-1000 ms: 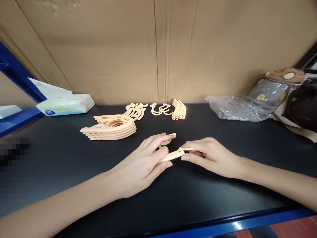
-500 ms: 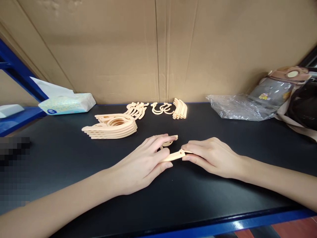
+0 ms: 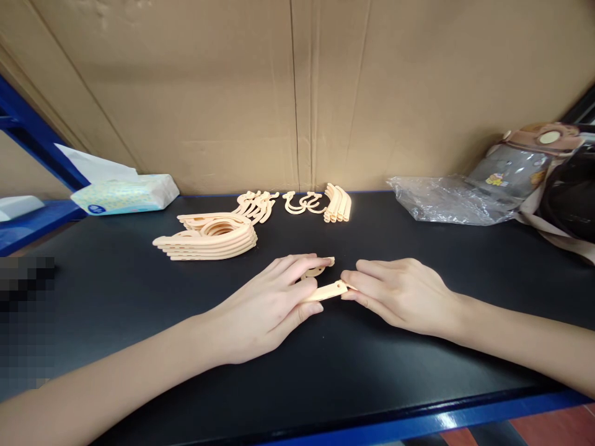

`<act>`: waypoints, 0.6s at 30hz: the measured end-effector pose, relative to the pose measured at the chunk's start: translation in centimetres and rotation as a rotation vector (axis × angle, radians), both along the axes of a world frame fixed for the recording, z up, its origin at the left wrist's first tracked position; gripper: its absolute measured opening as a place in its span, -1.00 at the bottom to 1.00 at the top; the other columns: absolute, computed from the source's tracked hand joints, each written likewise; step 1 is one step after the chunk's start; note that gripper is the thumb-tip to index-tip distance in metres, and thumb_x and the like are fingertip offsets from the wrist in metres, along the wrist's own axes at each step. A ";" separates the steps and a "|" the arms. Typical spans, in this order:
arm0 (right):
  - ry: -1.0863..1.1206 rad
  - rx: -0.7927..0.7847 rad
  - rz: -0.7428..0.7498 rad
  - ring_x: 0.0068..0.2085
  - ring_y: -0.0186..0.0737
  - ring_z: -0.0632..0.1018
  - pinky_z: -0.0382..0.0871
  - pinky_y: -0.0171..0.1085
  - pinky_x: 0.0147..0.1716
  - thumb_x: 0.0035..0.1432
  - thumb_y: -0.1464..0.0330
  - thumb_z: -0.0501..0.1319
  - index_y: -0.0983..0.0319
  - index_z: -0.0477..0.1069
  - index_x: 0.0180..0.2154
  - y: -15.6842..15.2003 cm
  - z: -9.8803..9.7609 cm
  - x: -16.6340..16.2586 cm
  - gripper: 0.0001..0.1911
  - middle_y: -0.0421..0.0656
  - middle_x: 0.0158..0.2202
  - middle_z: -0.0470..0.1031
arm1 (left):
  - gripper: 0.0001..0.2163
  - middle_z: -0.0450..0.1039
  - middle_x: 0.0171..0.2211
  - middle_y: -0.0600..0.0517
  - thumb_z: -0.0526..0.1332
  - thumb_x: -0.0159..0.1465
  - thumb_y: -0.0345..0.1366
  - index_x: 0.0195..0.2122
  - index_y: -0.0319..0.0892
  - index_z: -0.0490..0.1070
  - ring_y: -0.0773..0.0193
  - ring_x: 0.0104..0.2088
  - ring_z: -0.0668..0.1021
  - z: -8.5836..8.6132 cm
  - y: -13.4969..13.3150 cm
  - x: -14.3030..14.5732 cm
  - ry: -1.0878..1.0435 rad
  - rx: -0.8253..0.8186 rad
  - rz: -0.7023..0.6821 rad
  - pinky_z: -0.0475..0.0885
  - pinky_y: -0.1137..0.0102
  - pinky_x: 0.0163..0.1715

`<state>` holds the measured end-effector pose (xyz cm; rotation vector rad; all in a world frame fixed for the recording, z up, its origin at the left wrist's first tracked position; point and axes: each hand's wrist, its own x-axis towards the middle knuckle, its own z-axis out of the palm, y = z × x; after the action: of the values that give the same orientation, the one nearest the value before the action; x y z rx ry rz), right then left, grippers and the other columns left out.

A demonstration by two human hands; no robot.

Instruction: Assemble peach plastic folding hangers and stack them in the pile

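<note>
My left hand (image 3: 272,310) is closed on a cream plastic hanger piece (image 3: 328,291), thumb below and fingers above. Its straight near arm, with a small round hole at the tip, points right; a curved far part shows beyond my fingers. My right hand (image 3: 395,291) pinches a thin cream plastic part (image 3: 351,287) between thumb and fingertips, right at that holed tip. Most of this part is hidden by the fingers, so I cannot tell its full shape. Both hands are just above the black tabletop (image 3: 353,365).
Stacked cream hanger pieces (image 3: 209,244) lie left, with several hooks (image 3: 255,205) behind them. More hooks (image 3: 302,203) and curved hanger arms (image 3: 338,203) sit at the back. A tissue pack (image 3: 125,193) stands back left; a clear plastic bag (image 3: 446,199) and a bottle (image 3: 515,164) are at right.
My right hand's fingers have shifted slightly at the tip of the hanger piece, and less of the thin part shows. The left hand has hardly moved.
</note>
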<state>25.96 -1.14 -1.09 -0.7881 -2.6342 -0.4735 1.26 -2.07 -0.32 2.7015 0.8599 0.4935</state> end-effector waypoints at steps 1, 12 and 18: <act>-0.008 0.030 0.002 -0.56 -0.39 0.39 -0.01 -0.30 -0.62 0.43 0.26 -0.12 0.25 0.44 -0.27 0.0 0.0 0.0 -0.59 -0.24 -0.52 0.36 | -0.79 0.21 0.25 -0.04 -0.01 0.42 -0.28 -0.25 -0.15 0.40 0.10 0.27 0.22 0.0 0.0 0.0 0.001 -0.001 0.000 0.29 0.17 0.20; -0.065 0.263 0.002 -0.56 -0.36 0.30 0.06 -0.28 -0.56 0.40 0.30 -0.03 0.27 0.46 -0.25 -0.3 0.1 -0.1 -0.67 -0.23 -0.53 0.34 | -0.80 0.19 0.26 -0.03 -0.01 0.42 -0.28 -0.23 -0.15 0.39 0.11 0.27 0.22 0.4 0.1 -0.1 0.058 -0.010 -0.005 0.26 0.19 0.21; -0.055 0.282 -0.004 -0.54 -0.34 0.30 0.07 -0.29 -0.53 0.37 0.30 0.02 0.27 0.47 -0.26 -0.4 0.3 -0.3 -0.71 -0.22 -0.53 0.34 | -0.80 0.17 0.27 -0.07 -0.01 0.43 -0.28 -0.19 -0.18 0.38 0.11 0.28 0.20 0.3 0.2 -0.2 0.098 -0.010 -0.017 0.24 0.18 0.22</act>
<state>25.67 -1.57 -0.79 -0.6979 -2.5362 -0.8559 1.10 -1.89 0.01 2.7417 0.8608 0.3546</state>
